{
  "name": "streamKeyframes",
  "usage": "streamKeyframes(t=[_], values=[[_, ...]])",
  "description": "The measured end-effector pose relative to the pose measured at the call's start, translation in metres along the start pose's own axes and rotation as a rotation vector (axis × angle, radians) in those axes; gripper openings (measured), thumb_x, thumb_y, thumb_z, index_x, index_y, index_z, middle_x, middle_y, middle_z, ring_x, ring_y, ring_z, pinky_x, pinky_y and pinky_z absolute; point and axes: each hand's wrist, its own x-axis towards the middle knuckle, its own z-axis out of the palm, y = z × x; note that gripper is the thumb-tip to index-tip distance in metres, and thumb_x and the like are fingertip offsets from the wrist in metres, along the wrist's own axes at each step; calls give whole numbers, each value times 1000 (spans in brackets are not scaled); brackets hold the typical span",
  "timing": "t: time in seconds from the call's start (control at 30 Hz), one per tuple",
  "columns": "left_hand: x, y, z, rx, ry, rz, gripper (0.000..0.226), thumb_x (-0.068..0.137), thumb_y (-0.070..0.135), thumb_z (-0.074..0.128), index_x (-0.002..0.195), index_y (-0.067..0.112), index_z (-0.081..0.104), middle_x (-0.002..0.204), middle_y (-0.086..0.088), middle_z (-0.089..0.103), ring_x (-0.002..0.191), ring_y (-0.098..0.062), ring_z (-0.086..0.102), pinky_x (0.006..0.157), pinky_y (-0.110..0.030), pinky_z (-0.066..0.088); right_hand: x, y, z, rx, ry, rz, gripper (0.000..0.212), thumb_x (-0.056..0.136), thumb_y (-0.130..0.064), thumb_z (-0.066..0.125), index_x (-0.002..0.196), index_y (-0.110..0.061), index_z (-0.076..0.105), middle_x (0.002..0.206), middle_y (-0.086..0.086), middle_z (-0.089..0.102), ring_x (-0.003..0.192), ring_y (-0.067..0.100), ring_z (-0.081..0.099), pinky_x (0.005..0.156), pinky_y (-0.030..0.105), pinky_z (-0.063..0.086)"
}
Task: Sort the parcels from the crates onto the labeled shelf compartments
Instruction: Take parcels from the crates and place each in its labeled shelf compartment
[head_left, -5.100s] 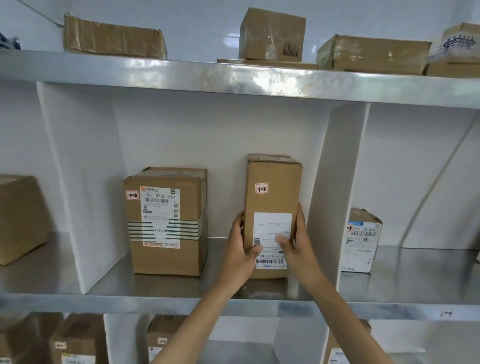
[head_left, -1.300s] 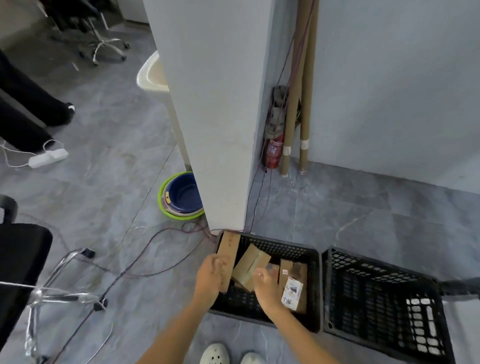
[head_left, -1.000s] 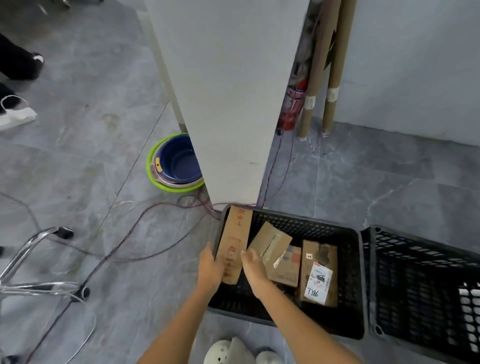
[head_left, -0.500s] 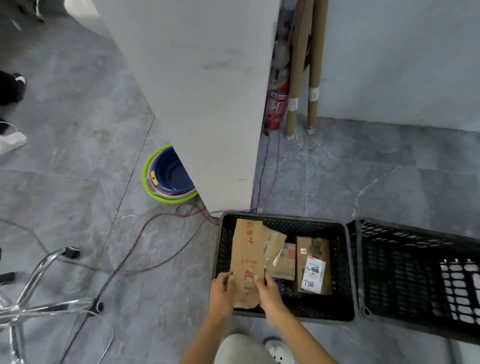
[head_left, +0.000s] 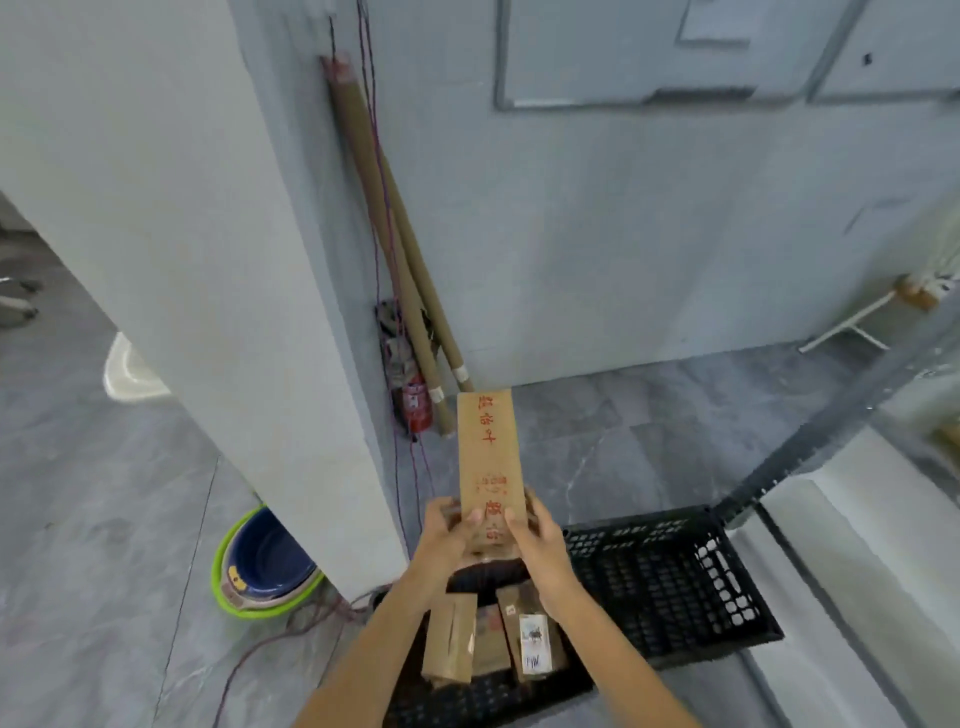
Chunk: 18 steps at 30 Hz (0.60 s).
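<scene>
I see both hands holding a long brown parcel (head_left: 485, 462) with red writing upright above the near black crate (head_left: 483, 699). The left hand (head_left: 447, 538) grips its lower left edge and the right hand (head_left: 535, 540) its lower right. At six o'clock from them, a plain parcel (head_left: 451, 644) and a labelled parcel (head_left: 535, 642) lie in that crate. A second black crate (head_left: 670, 587) sits at four o'clock and a green-rimmed basin (head_left: 265, 569) at eight. Cardboard tubes (head_left: 395, 249) lean in the corner at twelve.
</scene>
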Motion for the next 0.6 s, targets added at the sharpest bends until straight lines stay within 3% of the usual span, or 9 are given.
streamKeyframes(t=[0.13,0.2,0.27,0.33,0.4,0.5,0.6], values=[[-25,80,50,89,-176,123,71,80,33,70,136,25,26,127,-4,57,101,-18,64,79,-44,57,-34,-92,-48,-58,84,-236,46,93,-16,60,136,-19,45,128,-2,57,113,3,57,95,25,50],[-37,111,81,82,-240,155,79,68,45,73,131,24,32,123,0,59,97,-15,66,67,-37,57,-55,-126,-74,-166,145,-367,52,90,-12,64,138,-16,45,135,2,51,121,12,51,101,30,47],[-50,132,117,-11,-286,183,78,62,45,75,127,24,36,123,-2,60,102,-18,64,76,-43,57,-78,-151,-102,-298,215,-476,57,87,-14,67,139,-18,45,142,-2,44,129,11,43,106,28,40],[-67,143,157,-84,-317,226,76,59,43,77,121,24,38,121,-3,60,106,-23,63,89,-53,52,-101,-169,-134,-384,296,-575,59,86,-18,68,140,-22,44,146,-8,39,133,5,36,107,15,30],[-87,146,200,-112,-319,258,84,54,44,79,123,22,37,119,-4,60,106,-26,63,87,-53,53,-126,-181,-166,-447,370,-662,59,86,-18,69,139,-25,43,147,-8,39,134,2,34,103,4,27],[-123,141,262,-204,-363,265,75,67,39,77,126,20,35,118,-4,61,100,-23,64,68,-39,56,-170,-190,-215,-396,463,-720,56,87,-21,68,133,-39,43,148,-11,37,136,-3,31,110,14,30],[-157,132,315,-284,-497,258,73,71,35,73,130,17,34,124,-5,59,103,-16,61,68,-31,54,-212,-191,-266,-139,690,-684,65,86,-26,68,141,-35,35,151,-14,28,139,1,26,112,28,28]])
